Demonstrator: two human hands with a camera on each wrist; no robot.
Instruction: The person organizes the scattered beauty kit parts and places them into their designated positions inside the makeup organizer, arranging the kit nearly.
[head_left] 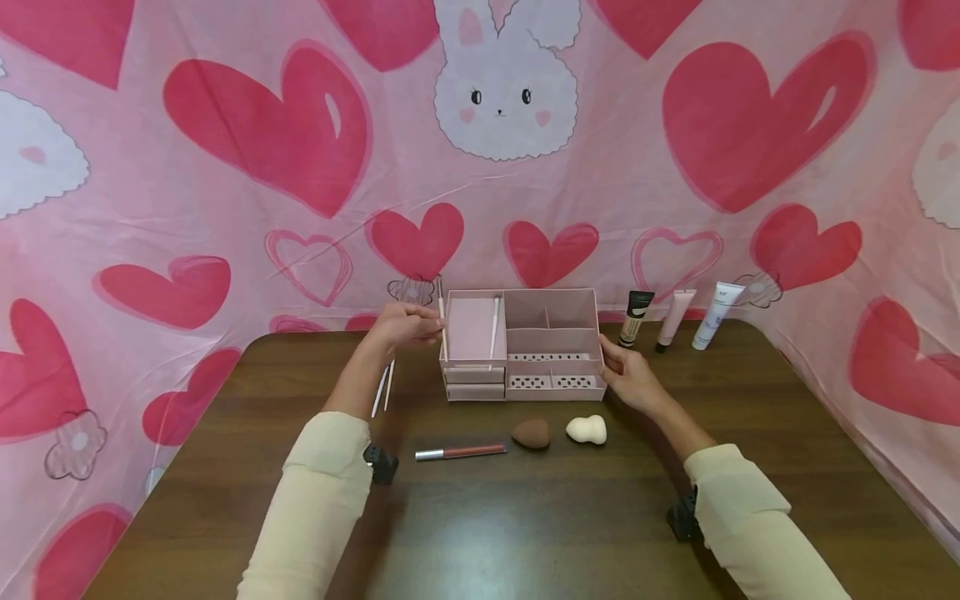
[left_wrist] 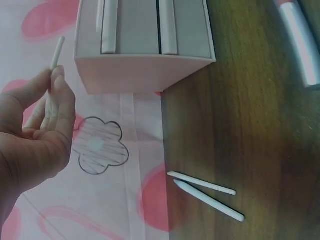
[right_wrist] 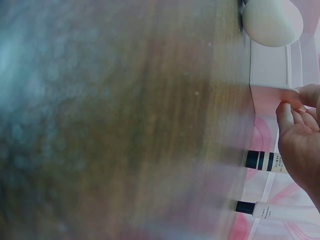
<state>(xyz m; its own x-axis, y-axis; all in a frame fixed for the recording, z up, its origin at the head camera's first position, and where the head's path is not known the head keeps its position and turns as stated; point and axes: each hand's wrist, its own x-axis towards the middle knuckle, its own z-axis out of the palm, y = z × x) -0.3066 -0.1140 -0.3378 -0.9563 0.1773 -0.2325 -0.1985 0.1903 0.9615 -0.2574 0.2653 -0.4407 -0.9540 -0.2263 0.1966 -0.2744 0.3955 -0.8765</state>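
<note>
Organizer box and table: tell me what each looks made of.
Organizer box: probably matte pink plastic, judging by its thin, even walls and molded slotted front; coated board is possible. Table: dark brown wood or wood-look laminate, with streaky grain and a soft sheen.

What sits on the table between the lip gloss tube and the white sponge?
In the head view, a brown makeup sponge lies between the lip gloss tube and the white sponge, on the wooden table in front of the pink organizer.
</note>
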